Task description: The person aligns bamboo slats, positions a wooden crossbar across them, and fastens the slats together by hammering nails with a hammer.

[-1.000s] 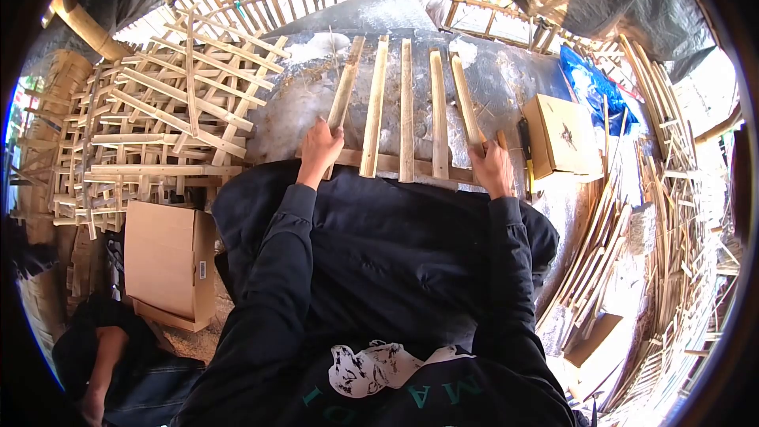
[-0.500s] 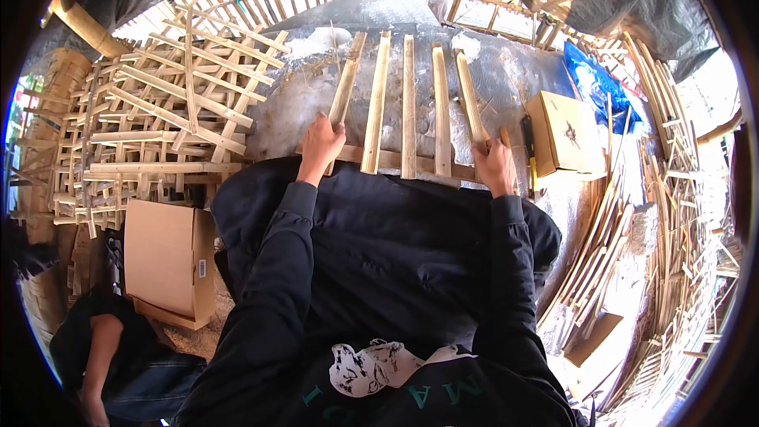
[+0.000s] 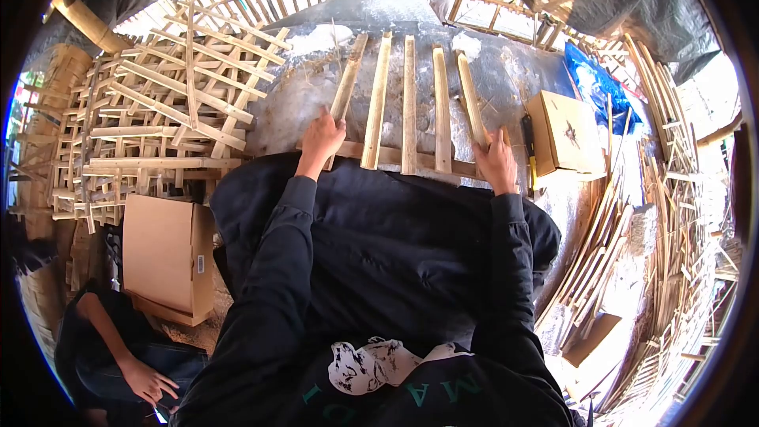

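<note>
Several bamboo strips (image 3: 409, 103) lie side by side, pointing away from me, their near ends over a crosswise strip (image 3: 389, 155). My left hand (image 3: 322, 142) is closed on the near part of the leftmost strip (image 3: 349, 79). At the other side, my right hand (image 3: 497, 161) grips the near part of the rightmost strip (image 3: 470, 95). The near ends of both outer strips are partly hidden by my hands.
Slatted bamboo panels (image 3: 170, 133) are piled at left, above a cardboard box (image 3: 158, 253). At right are another box (image 3: 565, 134), a dark-handled tool (image 3: 529, 142), blue plastic (image 3: 597, 87) and long bamboo sticks (image 3: 589, 253). Another person's hand (image 3: 148, 380) shows at lower left.
Both my hands stay at the outer strips with little movement. The strips' near ends have shifted slightly away from me. The other person's hand has come into fuller view, fingers spread.
</note>
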A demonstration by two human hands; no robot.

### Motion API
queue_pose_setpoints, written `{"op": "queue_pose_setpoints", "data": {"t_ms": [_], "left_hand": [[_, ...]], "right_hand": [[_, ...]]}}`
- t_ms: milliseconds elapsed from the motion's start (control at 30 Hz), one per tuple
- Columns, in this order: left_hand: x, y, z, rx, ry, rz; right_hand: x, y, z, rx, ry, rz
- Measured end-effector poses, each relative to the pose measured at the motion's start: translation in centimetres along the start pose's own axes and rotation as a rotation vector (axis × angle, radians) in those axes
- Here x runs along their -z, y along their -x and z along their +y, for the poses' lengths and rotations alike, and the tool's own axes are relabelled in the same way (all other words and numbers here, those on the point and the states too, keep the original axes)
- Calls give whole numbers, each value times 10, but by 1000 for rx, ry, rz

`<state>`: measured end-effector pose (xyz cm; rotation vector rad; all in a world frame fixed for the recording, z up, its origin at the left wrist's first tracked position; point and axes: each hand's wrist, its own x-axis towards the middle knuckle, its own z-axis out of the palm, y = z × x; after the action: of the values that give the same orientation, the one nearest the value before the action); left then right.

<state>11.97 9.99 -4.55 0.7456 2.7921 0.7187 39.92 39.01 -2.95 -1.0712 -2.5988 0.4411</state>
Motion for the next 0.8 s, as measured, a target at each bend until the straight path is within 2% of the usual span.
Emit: {"op": "queue_pose_setpoints", "data": {"t_ms": [567,800], "left_hand": [[15,10,10,34,57,-4],[9,8,3,-29,53,42]], "right_hand": [[3,-1,-4,3,-13,-54],[1,-2,-2,8,-25,-27]]}}
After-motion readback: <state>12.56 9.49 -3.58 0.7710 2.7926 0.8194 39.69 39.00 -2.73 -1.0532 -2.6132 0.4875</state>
